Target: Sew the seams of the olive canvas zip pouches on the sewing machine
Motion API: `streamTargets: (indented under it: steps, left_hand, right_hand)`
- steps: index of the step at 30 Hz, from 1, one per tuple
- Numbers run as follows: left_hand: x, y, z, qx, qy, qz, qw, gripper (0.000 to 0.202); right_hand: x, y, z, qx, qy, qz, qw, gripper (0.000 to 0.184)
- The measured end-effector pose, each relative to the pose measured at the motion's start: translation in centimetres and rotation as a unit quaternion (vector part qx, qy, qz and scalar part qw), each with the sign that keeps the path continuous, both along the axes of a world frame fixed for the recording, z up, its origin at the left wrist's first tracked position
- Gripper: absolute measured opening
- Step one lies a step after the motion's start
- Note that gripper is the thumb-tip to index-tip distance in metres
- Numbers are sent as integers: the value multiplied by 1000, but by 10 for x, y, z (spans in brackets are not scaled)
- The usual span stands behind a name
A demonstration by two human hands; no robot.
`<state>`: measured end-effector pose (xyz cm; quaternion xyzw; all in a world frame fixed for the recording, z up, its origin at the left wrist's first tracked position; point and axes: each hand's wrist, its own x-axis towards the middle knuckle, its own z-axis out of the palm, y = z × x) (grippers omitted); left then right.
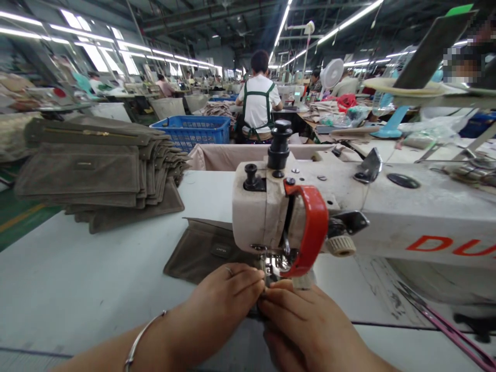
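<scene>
A dark brown fabric panel (205, 253) with a small label (220, 251) lies partly under the sewing machine (253, 212). My left hand (225, 294), with a ring and a bracelet (141, 338), has its fingers together on the panel's near edge, just left of the presser foot (272, 264). My right hand (298, 315) is closed at the same edge, right in front of the foot, its fingertips almost meeting the left ones. The cloth between the hands is mostly hidden by the fingers. A red guard (314, 227) curves down over the needle area.
At the left of the table (96, 274) rises a stack of brown fabric pieces (101, 170), some with zips. Pink-handled scissors (445, 323) lie at the right. Behind are a cloth-lined trough (228, 156), a blue crate (194, 129) and a seated person (259, 98) facing away.
</scene>
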<state>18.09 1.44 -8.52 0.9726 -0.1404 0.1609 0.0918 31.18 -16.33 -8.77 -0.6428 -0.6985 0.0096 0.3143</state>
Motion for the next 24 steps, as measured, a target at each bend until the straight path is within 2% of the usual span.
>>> streamTargets:
  steps: [4,8,11,17,24]
  left_hand:
    - [5,1,3,-24,-1,-7,1000,24]
    - [14,4,11,-62,60,2,996,19]
    - [19,5,14,-63,86,6,994,15]
    - [13,6,7,-20,29,18,999,19]
    - [12,4,14,-69,28,8,997,17]
  right_hand:
    - [-2,2,-3,-9,-3,-16,1000,38]
    - [-2,4,-4,1,-12,-32,999,40]
    - [-1,5,-5,16,-17,-49,999,41]
    - [-1,8,-7,22,-18,-37,999,40]
    - [-1,7,-7,21,-22,-38,999,37]
